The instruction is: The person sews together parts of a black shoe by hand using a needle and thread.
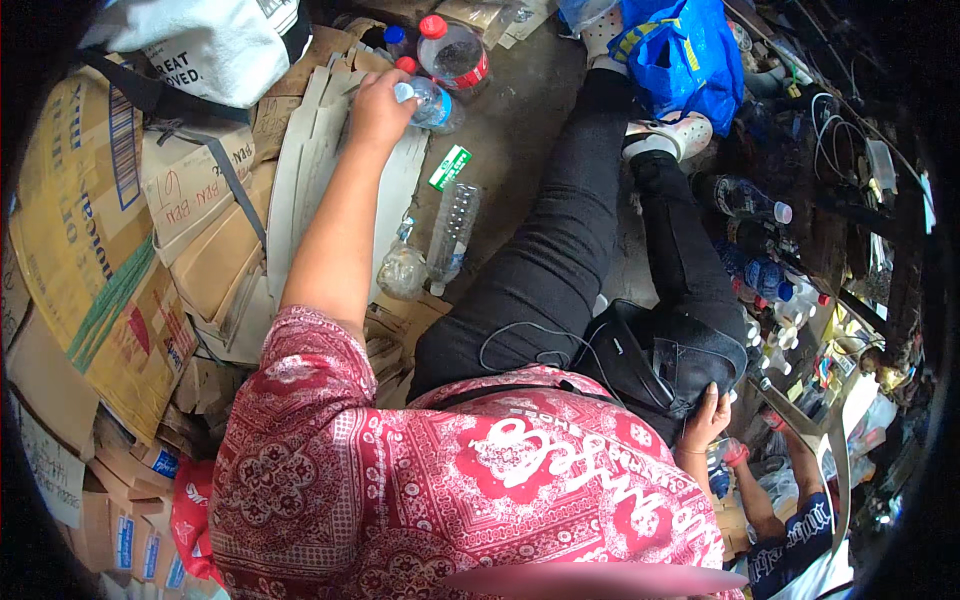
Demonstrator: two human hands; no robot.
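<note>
My left hand (382, 112) reaches forward and is closed on the neck of a small clear plastic bottle (436, 106) with a pale cap and a blue label. Just beyond stands a large clear bottle (455, 55) with a red cap and red label. A blue cap (394, 35) and another red cap show beside it. Nearer to me lie a ridged clear bottle (453, 232) and a crumpled clear bottle (402, 270). My right hand (707, 420) rests on my dark trouser leg beside a black pouch (628, 355), fingers stretched out, apparently holding nothing.
Flattened cardboard (90, 200) is stacked at left under a white bag (215, 50). A green-and-white carton (451, 168) lies on the floor. A blue bag (685, 60) stands by my shoes. Bottles and scrap crowd the right, near another person's arms (760, 500).
</note>
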